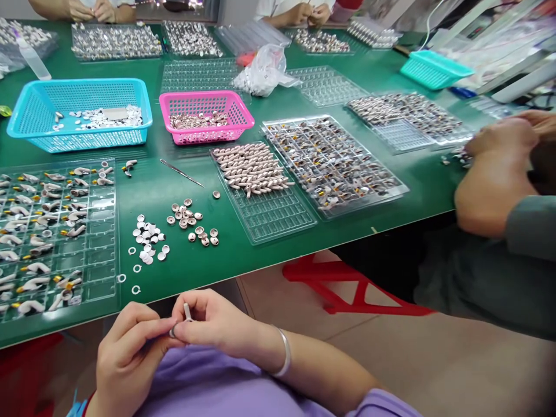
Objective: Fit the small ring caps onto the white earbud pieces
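Note:
My left hand (128, 356) and my right hand (212, 321) meet below the near edge of the green table (174, 191), over my purple lap. Both are pinched together on one small pale curved part (186, 313) with a ring-like piece at the fingertips. My right wrist wears a silver bangle (284, 353). Just above my hands on the table lie loose white discs and rings (147, 240) and small tan cups (193, 223). A clear tray (52, 231) of finished curved parts lies to the left.
A blue basket (80, 113) and a pink basket (206, 116) hold small parts. Clear trays (334, 165) of parts cover the middle and right. Tweezers (180, 172) lie on the table. Another person's hands (499, 168) work at the right; others sit across the table.

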Tool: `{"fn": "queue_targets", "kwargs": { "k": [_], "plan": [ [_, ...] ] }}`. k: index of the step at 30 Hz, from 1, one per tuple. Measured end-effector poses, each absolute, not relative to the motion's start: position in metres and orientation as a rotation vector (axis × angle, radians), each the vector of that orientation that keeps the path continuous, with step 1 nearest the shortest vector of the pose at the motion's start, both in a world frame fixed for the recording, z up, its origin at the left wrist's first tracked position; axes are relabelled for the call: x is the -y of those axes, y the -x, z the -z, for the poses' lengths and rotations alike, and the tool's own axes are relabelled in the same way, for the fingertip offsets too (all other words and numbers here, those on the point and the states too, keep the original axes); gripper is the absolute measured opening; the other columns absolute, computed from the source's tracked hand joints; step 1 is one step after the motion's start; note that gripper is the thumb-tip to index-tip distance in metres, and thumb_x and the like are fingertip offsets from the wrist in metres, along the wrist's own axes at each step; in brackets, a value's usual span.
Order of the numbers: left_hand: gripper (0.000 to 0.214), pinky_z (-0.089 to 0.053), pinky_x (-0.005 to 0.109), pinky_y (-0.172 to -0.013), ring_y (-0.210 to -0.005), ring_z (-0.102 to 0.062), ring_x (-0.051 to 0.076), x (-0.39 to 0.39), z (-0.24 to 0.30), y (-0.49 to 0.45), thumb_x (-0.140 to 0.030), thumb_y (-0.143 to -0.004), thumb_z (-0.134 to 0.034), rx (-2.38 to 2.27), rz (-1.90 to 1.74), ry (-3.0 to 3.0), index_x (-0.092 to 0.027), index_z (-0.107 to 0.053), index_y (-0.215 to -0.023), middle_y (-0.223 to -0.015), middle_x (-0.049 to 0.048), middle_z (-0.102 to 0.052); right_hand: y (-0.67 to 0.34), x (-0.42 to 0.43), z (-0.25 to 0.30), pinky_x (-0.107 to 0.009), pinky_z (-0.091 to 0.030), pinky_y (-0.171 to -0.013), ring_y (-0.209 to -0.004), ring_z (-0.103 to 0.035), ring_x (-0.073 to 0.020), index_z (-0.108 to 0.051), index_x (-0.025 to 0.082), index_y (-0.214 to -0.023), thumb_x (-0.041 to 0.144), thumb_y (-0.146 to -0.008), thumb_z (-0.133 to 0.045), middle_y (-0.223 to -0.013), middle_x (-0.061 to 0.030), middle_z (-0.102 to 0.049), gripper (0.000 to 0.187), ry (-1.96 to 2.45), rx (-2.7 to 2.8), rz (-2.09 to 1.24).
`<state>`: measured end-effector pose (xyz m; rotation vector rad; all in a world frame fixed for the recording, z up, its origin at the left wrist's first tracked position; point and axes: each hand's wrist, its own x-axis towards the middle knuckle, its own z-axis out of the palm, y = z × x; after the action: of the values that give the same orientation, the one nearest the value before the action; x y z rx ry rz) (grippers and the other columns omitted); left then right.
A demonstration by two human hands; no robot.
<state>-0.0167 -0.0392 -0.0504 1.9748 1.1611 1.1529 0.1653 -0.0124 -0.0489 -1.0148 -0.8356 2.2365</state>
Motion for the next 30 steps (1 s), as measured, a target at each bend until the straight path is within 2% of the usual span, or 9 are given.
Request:
{"fn": "queue_targets", "kwargs": {
  "k": [4, 9, 12, 14, 17, 20, 23, 30],
  "plan": [
    [0.028, -0.051, 0.020, -0.062, -0.068, -0.060, 0.012, 0.032, 0.045, 0.018, -0.005, -0.079, -0.074, -1.101, -1.134, -2.012, -0.024, -0.075, -0.099, -0.075, -0.0028, -0.064, -0.157, 0.021, 0.058, -0.024, -0.033, -0.057, -0.054, -0.045, -0.0065, -0.060, 0.015, -0.069, 0.027, -0.066, -0.078, -0.058, 0.0063, -0.056, 0.022, 1.010, 0.738, -2.136],
    [0.020, -0.053, 0.016, -0.059, -0.065, -0.064, 0.011, 0.024, 0.034, 0.023, -0.013, -0.082, -0.073, -1.140, -0.990, -1.829, -0.028, -0.077, -0.096, -0.076, -0.0028, -0.066, -0.161, 0.018, 0.060, -0.025, -0.042, -0.067, -0.063, -0.056, -0.0087, -0.066, 0.014, -0.080, 0.046, -0.066, -0.086, -0.066, 0.0030, -0.064, 0.040, 0.842, 0.669, -2.221],
    [0.020, -0.052, 0.015, -0.057, -0.064, -0.064, 0.010, 0.022, 0.030, 0.026, -0.016, -0.083, -0.072, -1.185, -0.962, -1.674, -0.031, -0.078, -0.095, -0.076, -0.0033, -0.064, -0.171, 0.010, 0.059, -0.029, -0.048, -0.074, -0.072, -0.063, -0.0116, -0.069, 0.013, -0.091, 0.061, -0.072, -0.077, -0.079, -0.0017, -0.068, 0.052, 0.718, 0.723, -2.315],
    [0.022, -0.052, 0.015, -0.057, -0.064, -0.063, 0.010, 0.021, 0.030, 0.027, -0.017, -0.083, -0.072, -1.187, -0.956, -1.612, -0.033, -0.079, -0.096, -0.076, -0.0032, -0.063, -0.175, 0.006, 0.060, -0.030, -0.050, -0.072, -0.073, -0.065, -0.0133, -0.071, 0.011, -0.094, 0.066, -0.076, -0.070, -0.082, -0.0045, -0.069, 0.058, 0.671, 0.762, -2.369],
    [0.022, -0.053, 0.016, -0.058, -0.065, -0.063, 0.011, 0.021, 0.029, 0.027, -0.017, -0.083, -0.070, -1.181, -0.943, -1.563, -0.033, -0.079, -0.095, -0.076, -0.0023, -0.062, -0.175, 0.005, 0.064, -0.028, -0.051, -0.069, -0.070, -0.065, -0.0124, -0.072, 0.011, -0.094, 0.060, -0.078, -0.073, -0.080, -0.0049, -0.070, 0.052, 0.676, 0.775, -2.407],
    [0.018, -0.053, 0.018, -0.057, -0.065, -0.064, 0.012, 0.022, 0.028, 0.025, -0.018, -0.083, -0.069, -1.209, -0.940, -1.539, -0.030, -0.080, -0.092, -0.075, -0.0009, -0.063, -0.171, 0.008, 0.068, -0.026, -0.051, -0.067, -0.068, -0.065, -0.0110, -0.072, 0.012, -0.094, 0.045, -0.071, -0.085, -0.078, -0.0025, -0.071, 0.042, 0.657, 0.692, -2.413],
    [0.015, -0.053, 0.019, -0.058, -0.066, -0.066, 0.014, 0.024, 0.026, 0.022, -0.021, -0.082, -0.070, -1.275, -0.944, -1.522, -0.028, -0.080, -0.090, -0.074, 0.0005, -0.066, -0.168, 0.011, 0.069, -0.025, -0.051, -0.062, -0.066, -0.066, -0.0112, -0.072, 0.013, -0.093, 0.034, -0.065, -0.091, -0.075, -0.0007, -0.071, 0.039, 0.608, 0.585, -2.432],
    [0.022, -0.055, 0.021, -0.053, -0.055, -0.063, 0.013, 0.032, 0.034, 0.025, -0.035, -0.075, -0.080, -1.405, -0.887, -1.041, -0.022, -0.077, -0.092, -0.072, 0.0012, -0.073, -0.167, 0.017, 0.070, -0.025, -0.055, -0.064, -0.068, -0.068, -0.0115, -0.069, 0.014, -0.094, 0.030, -0.065, -0.091, -0.080, -0.0019, -0.072, 0.039, 0.589, 0.439, -2.403]
  ]
}}
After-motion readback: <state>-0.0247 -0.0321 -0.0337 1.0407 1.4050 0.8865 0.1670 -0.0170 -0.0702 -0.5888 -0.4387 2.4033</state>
